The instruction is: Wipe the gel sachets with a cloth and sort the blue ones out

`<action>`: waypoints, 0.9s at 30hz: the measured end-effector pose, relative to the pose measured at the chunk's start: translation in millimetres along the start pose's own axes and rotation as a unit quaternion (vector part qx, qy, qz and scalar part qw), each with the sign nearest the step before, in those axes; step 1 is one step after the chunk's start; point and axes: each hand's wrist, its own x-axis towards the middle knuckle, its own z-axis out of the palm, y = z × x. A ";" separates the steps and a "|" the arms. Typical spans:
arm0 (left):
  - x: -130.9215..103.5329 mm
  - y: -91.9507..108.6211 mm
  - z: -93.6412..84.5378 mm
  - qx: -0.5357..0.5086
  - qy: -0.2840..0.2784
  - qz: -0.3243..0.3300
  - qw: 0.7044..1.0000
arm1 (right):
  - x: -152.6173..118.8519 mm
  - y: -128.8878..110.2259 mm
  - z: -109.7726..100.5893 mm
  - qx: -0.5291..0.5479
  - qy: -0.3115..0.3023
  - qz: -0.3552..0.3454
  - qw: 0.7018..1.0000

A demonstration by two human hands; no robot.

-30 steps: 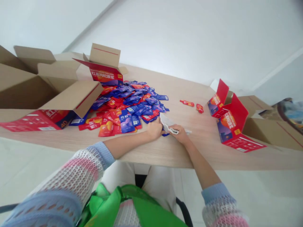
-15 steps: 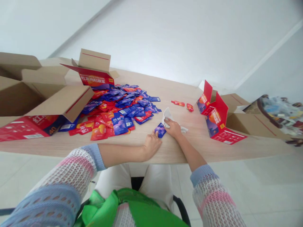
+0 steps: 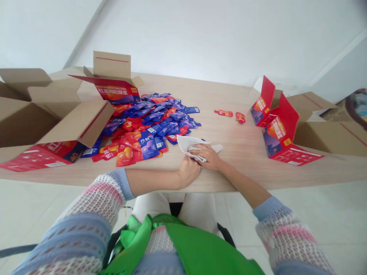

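Note:
My right hand [image 3: 209,157] is closed on a white cloth [image 3: 185,143], pressing it flat on the table in front of me. Beneath the cloth lies a blue pouch [image 3: 203,139], of which only a small corner shows past my fingers. My left hand [image 3: 189,172] is curled into a fist against the near edge of the cloth, at the pouch's lower end; its fingertips are hidden. To the left spreads a heap of blue and red pouches [image 3: 155,121], its nearest ones close to the cloth.
Open red cartons stand at the left [image 3: 43,154], behind the heap [image 3: 114,93] and at the right [image 3: 279,133]. Two small red sachets [image 3: 223,113] lie toward the back of the wooden table [image 3: 237,172]. The table's front edge runs just before my lap.
My right hand has brought the cloth leftward and down over the blue pouch, covering most of it. My left fingers have curled in closer. The view has shifted slightly.

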 end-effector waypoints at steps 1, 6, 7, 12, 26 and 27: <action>-0.7 -1.0 1.4 0.014 0.005 -0.005 1.000 | 3.6 4.4 0.3 0.003 0.002 0.004 1.000; -1.0 -1.5 11.8 0.049 0.038 -0.032 0.998 | 22.8 30.2 0.2 0.000 0.018 0.025 1.000; 0.0 -0.6 12.8 0.047 0.036 -0.034 0.998 | 26.1 34.8 -0.3 0.001 0.021 0.031 0.999; 9.5 8.1 7.4 0.014 -0.017 -0.041 0.999 | 34.5 49.4 -2.4 0.006 0.017 0.084 0.996; 8.9 10.3 -12.1 0.043 -0.052 -0.015 0.998 | 6.3 11.7 -7.9 0.069 -0.019 0.036 0.997; 8.0 9.5 -11.7 0.040 -0.043 -0.011 0.998 | 4.2 12.4 -8.5 0.079 -0.016 0.036 0.996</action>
